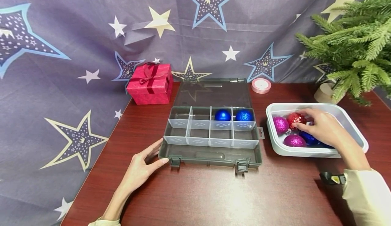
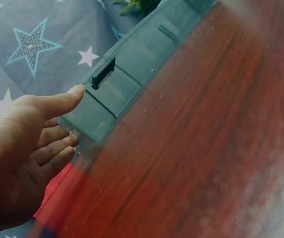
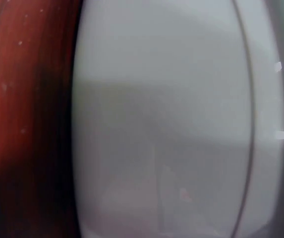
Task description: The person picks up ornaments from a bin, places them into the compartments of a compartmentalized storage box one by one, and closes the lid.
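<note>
In the head view my right hand (image 1: 326, 127) reaches into a white plastic tub (image 1: 293, 152), thumb and fingers around a glittery red Christmas ball (image 1: 295, 119). Beside it in the tub lie two magenta balls, one at the left wall (image 1: 280, 125) and one in front (image 1: 294, 140), plus a dark blue ball (image 1: 309, 138) partly under the hand. My left hand (image 1: 138, 169) touches the front left corner of a clear grey compartment box (image 1: 210, 156); its thumb lies at the front edge. Two blue balls, one smooth (image 1: 222, 115) and one glittery (image 1: 243, 115), sit in the box's back right compartments.
The box's lid (image 1: 213, 93) lies folded back. Behind stand a red gift box (image 1: 149, 85) with a bow, a pink ribbon roll (image 1: 261, 85) and a small artificial fir tree (image 1: 357, 46). The right wrist view shows mainly the tub's outer wall (image 3: 166, 114).
</note>
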Available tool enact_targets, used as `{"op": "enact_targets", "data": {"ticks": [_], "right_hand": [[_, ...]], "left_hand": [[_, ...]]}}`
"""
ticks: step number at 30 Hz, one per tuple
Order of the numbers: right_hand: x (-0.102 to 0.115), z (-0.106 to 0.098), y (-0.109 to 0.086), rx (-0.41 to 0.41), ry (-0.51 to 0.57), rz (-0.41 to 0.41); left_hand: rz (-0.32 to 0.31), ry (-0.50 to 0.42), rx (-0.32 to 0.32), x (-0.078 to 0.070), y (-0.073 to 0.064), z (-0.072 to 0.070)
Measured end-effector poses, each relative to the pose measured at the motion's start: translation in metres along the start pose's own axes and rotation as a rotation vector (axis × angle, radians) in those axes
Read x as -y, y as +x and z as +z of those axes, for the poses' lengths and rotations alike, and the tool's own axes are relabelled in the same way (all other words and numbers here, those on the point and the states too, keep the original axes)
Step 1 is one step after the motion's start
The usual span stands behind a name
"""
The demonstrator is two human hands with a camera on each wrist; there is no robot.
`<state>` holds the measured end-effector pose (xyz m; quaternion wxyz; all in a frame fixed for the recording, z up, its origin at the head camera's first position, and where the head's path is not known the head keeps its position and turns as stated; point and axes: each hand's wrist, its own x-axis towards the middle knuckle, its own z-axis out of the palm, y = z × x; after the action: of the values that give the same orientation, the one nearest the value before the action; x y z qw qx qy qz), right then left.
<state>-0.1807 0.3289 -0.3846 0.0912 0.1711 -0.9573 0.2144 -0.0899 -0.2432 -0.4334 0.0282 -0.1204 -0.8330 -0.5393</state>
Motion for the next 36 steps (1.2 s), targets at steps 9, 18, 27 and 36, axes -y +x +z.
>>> {"op": "enact_targets", "data": {"ticks": [9,18,27,36], "right_hand": [[0.003,-0.004,-0.004,-0.091,0.034,0.019],[0.017,-0.016,-0.002,-0.134,0.063,0.029],[0.035,-0.02,0.004,-0.155,0.075,-0.002],[0.051,-0.021,0.012,-0.139,0.133,0.011]], "left_hand": [[-0.007,0.009,0.001,0.0,0.0,0.0],[-0.009,0.007,-0.001,0.0,0.001,0.0],[-0.005,0.003,0.001,0.001,0.0,0.0],[0.002,0.0,-0.001,0.002,0.001,0.0]]}}
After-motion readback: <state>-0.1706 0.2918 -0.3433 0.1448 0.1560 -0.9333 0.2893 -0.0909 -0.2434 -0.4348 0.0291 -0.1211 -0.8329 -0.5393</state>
